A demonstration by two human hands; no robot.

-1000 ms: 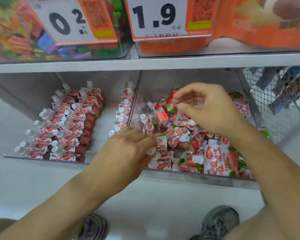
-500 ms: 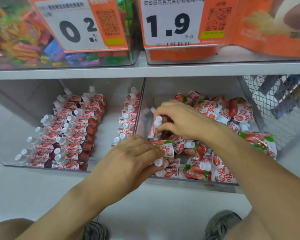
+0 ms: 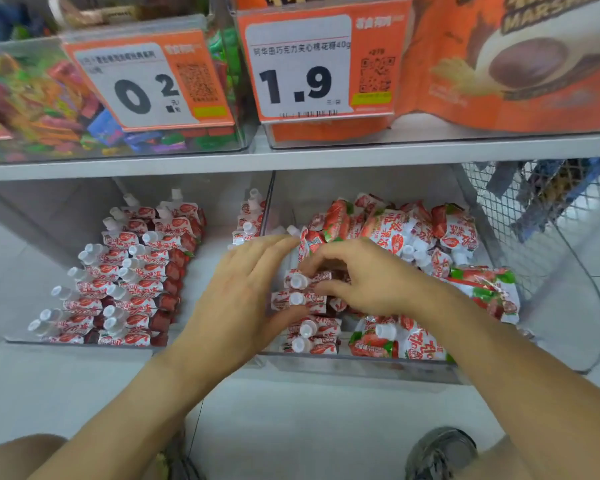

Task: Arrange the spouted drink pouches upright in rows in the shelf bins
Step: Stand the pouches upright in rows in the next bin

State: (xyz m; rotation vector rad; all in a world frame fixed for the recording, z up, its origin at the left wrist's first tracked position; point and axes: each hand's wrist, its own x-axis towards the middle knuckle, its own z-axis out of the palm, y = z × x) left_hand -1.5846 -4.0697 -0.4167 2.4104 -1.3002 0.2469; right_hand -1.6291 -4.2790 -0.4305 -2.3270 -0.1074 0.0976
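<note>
Two bins [image 3: 361,363] are seen side by side on the lower shelf [image 3: 187,161], and both hands are at the left edge of the right one. A row of upright pouches [image 3: 305,299] is being built there: four white caps can be counted from front to back, with more possibly hidden under the hands. The right hand [image 3: 368,278] is curled over the row, its fingers [image 3: 321,268] pinching the top of the pouch farthest back of the four (whether it is fully seated cannot be told). The left hand [image 3: 243,292] is laid nearly flat against the row's left side, fingers straight, nothing grasped; the row seems to be steadied by it.

The step in hand is judged to be the setting of one pouch into the row. Next, another would have to be taken from the loose heap [image 3: 413,237] at the right of the same bin and stood behind, cap up.

In the left bin, two full rows [image 3: 118,282] are already stood (roughly eight or nine each), and a short third row [image 3: 248,220] at the divider. The heap cannot be counted exactly; well over a dozen remain.
</note>
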